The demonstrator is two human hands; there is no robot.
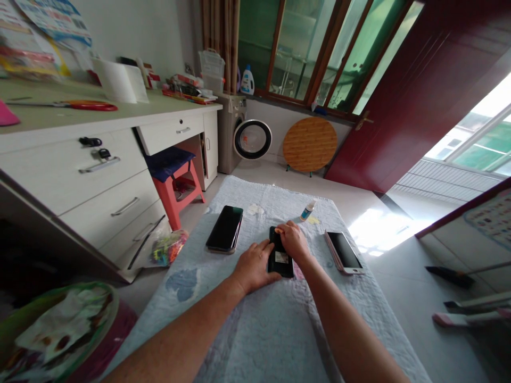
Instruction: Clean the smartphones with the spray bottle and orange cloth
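A black smartphone [281, 257] lies on the light blue cloth [271, 330], with a small pale patch showing on its lower half. Along its left side and bottom corner, the fingers and thumb of my left hand [253, 266] hold it in place. My right hand [293, 240] is closed over the phone's upper part, pinching a small orange piece [278, 230] against it; what that piece is made of I cannot make out. To the left rests another dark phone [225, 229]. A white-framed phone [345, 252] lies to the right, and a small spray bottle [307, 210] stands beyond my right hand.
A red stool [175, 194] stands by the white drawers [107, 186]. At lower left is a full waste bin [114, 308]. Behind the table are a washing machine with its door [253, 139] open and a round wooden tabletop [310, 144] against the wall.
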